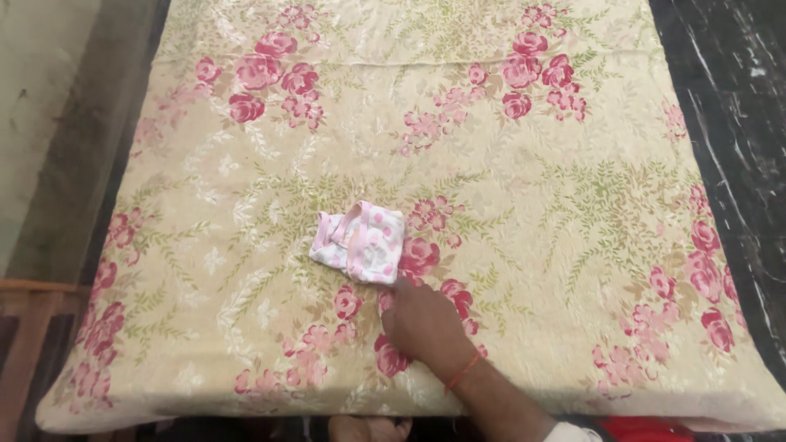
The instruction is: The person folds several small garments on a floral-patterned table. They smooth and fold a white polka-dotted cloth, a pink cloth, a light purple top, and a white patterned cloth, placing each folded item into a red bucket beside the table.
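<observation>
The right hand, an orange thread band at its wrist, lies knuckles-up on the cream mattress with pink roses and green sprigs; its grip holds nothing, fingertips touching the near edge of the small folded white, pink-spotted cloth mid-mattress.

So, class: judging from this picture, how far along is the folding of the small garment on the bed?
Done: the small pink-spotted garment lies folded into a compact bundle on the floral bedspread. In hand: the right hand rests at its near edge, fingertips touching. Left: possibly a final press; no other clothes show. The left hand is out of view.
</observation>
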